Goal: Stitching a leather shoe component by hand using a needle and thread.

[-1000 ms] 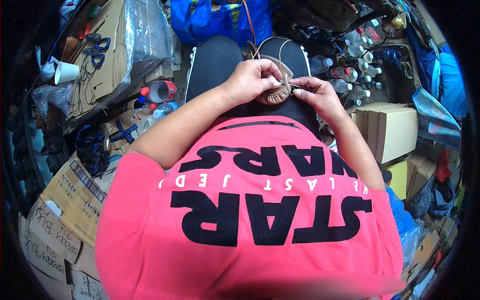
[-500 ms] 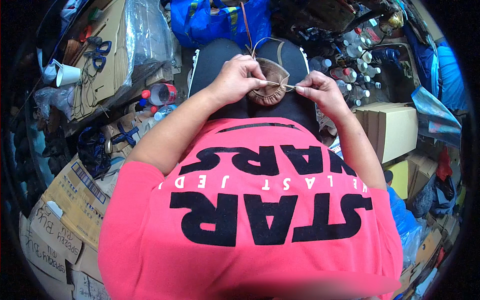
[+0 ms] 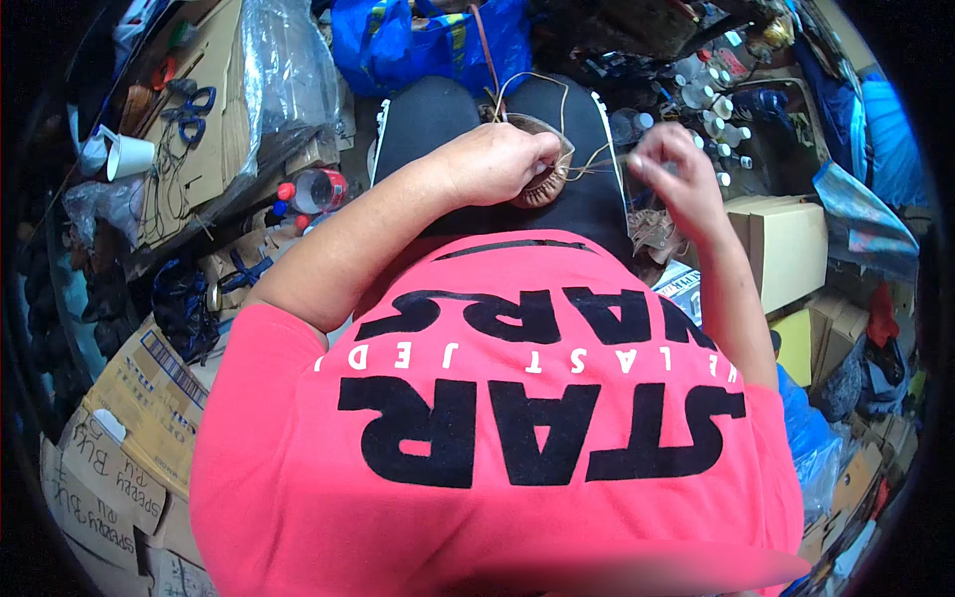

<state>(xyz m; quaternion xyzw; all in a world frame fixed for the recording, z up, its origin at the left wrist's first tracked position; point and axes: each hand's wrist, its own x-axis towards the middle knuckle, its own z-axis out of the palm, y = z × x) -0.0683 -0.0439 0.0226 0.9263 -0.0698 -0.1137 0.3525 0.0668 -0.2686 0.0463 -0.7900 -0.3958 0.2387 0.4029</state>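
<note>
My left hand (image 3: 492,162) is closed around a small round brown leather piece (image 3: 549,171) held over my lap, above my black trousers (image 3: 428,119). A thin tan cord (image 3: 557,95) loops up from the piece and runs to the right. My right hand (image 3: 671,169) is out to the right of the piece, fingers pinched on the cord's end, slightly blurred. My pink shirt (image 3: 497,418) fills the lower half of the view.
A blue bag (image 3: 418,40) lies beyond my knees. Flattened cardboard, blue scissors (image 3: 194,104), a paper cup (image 3: 124,154) and a red-capped bottle (image 3: 313,189) sit at left. Small white bottles (image 3: 711,109) and cardboard boxes (image 3: 786,249) stand at right.
My right hand has moved away to the right from the leather piece, drawing the cord out. My left hand has kept hold of the piece, now turned more on edge.
</note>
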